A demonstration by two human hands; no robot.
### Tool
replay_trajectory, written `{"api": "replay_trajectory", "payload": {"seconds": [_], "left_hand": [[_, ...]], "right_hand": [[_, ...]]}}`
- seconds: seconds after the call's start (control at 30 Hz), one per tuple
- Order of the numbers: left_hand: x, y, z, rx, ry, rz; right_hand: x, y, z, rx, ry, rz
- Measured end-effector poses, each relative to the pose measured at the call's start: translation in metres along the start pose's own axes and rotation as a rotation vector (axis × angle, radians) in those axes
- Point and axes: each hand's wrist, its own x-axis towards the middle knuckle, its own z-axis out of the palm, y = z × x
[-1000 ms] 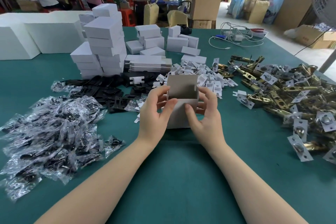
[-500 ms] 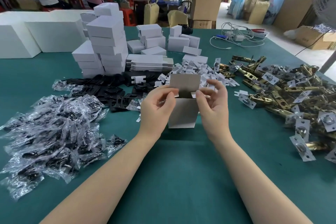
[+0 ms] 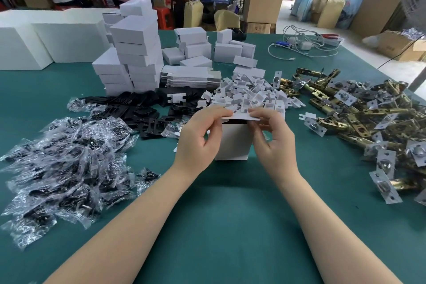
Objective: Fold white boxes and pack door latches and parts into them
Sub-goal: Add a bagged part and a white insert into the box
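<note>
Both hands pinch unprinted white box flap.

The white box's top flap, upright a second ago, now lies folded down flat, pinched between the left hand and right hand.

We've got one head-worn wide-angle view, looking forward and down across the green tabletop; both forearms enter from the bottom edge, close up. Workshop background sits far off, at the top.
</note>
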Motion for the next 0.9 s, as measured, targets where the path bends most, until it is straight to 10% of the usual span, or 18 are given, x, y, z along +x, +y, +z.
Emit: {"api": "replay_trajectory", "payload": {"seconds": [0.7,0.9], "left_hand": [[-0.006,0.001,0.003,0.153,-0.004,0.01],[-0.004,0.012,0.003,-0.098,0.055,-0.212]], "right_hand": [[-0.001,0.005,0.0,-0.142,-0.01,-0.099],[0.005,-0.01,0.001,0.056,0.056,-0.007]]}}
